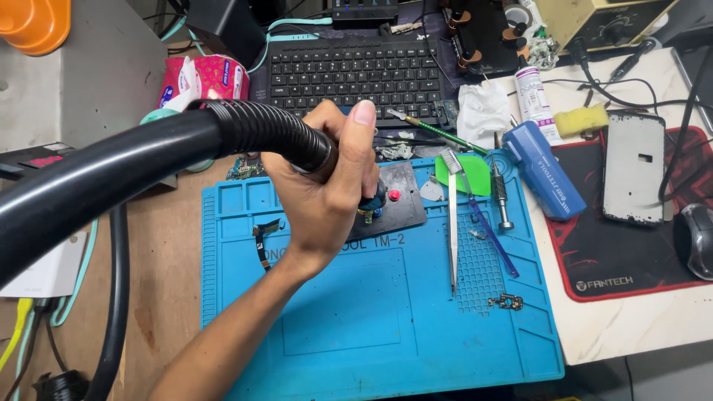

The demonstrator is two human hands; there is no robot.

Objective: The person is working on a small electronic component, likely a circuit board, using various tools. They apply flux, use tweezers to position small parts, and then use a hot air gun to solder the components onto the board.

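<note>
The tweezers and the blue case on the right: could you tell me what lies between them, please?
In the head view, a small screwdriver and a thin blue-purple tool lie between the tweezers and blue case.

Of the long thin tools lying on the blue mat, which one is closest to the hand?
The silver tweezers, lying lengthwise just right of the left hand; the purple-blue pry stick and the screwdriver lie farther right.

Brown wood bench fills lower left and centre of frame; white marble-look top at lower right. Grey box w/ orange plastic thing on it, upper left. Black keyboard top centre, beige unit w/ knobs top right. Red-edged black pad at right. Cables lower left corner. Light bright, even, soft shadows. No walls, windows or floor in view.
</note>
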